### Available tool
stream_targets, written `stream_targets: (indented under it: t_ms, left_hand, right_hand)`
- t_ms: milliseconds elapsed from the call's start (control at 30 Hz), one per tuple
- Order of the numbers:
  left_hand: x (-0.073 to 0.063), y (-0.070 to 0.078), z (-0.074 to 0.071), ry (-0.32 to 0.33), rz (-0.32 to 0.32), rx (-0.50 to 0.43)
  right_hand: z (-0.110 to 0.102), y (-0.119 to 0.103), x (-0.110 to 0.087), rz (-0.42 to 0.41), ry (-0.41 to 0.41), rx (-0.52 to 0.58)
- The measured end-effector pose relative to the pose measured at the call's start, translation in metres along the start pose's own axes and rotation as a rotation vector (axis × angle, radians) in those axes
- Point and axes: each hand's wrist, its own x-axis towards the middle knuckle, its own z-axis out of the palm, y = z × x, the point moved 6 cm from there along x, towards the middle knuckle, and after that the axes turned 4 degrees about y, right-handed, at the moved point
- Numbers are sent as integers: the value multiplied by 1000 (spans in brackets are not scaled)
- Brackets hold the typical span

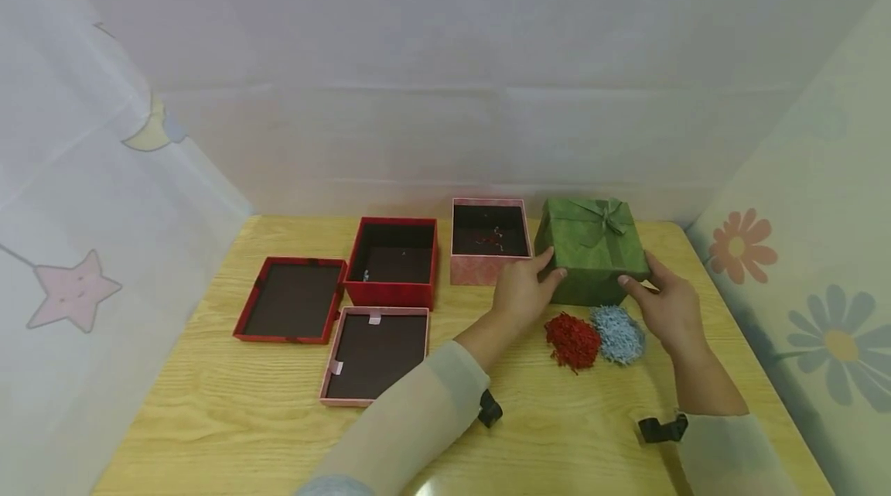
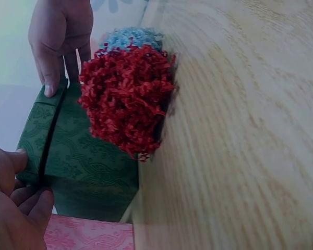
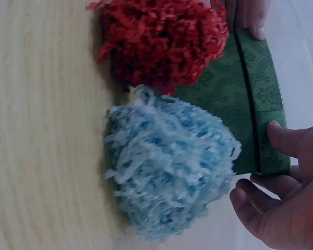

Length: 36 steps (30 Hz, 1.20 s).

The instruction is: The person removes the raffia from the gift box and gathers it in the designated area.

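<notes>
A green gift box (image 1: 590, 294) stands at the back right with its bow-topped lid (image 1: 588, 252) on it. A dark gap runs between lid and box in both wrist views. My left hand (image 1: 520, 291) grips the lid's left end, thumb on the front and other fingers at the side near the lower edge. At the other end my right hand (image 1: 670, 309) holds the lid, thumb pressed on its front near the corner. In front of the box lie a heap of red shredded paper (image 1: 573, 341) and a light blue one (image 1: 618, 335).
Left of the green box stands an open pink box (image 1: 480, 271) with small bits inside. Beside that is an open red box (image 1: 390, 295). A red lid (image 1: 288, 338) and a pink lid (image 1: 372, 357) lie inside-up on the wooden table (image 1: 209, 411). White cloth walls surround the table.
</notes>
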Motion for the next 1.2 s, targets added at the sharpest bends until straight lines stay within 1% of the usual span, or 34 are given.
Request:
stream_targets:
  t_ms: [100, 233, 400, 567, 733, 867, 933, 1000, 1100, 1200]
  left_hand:
    - [0, 3, -4, 10, 7, -50]
    - [-1, 5, -8, 13, -2, -108]
    - [-2, 3, -12, 11, -12, -154]
    - [-4, 1, -19, 12, -19, -238]
    - [-6, 0, -33, 63, 1, -299]
    - [-8, -3, -41, 97, -8, -360]
    - [-8, -4, -44, 109, -3, -414]
    - [-9, -4, -49, 129, 20, -462]
    - [-11, -2, -59, 162, 80, -483]
    - [-12, -1, -68, 193, 151, -427]
  right_hand:
    - [-4, -4, -1, 0, 21, 17]
    - [-6, -8, -2, 0, 34, 44]
    - [-7, -13, -6, -3, 51, 53]
    - [-11, -21, -9, -16, 98, 88]
    - [-13, -32, -12, -31, 146, 106]
    - [-13, -40, -15, -31, 174, 89]
    - [-13, -43, -17, -27, 187, 94]
    - [-13, -46, -19, -26, 204, 105]
    - [-13, -50, -21, -32, 235, 129]
    - [-14, -55, -24, -30, 272, 157]
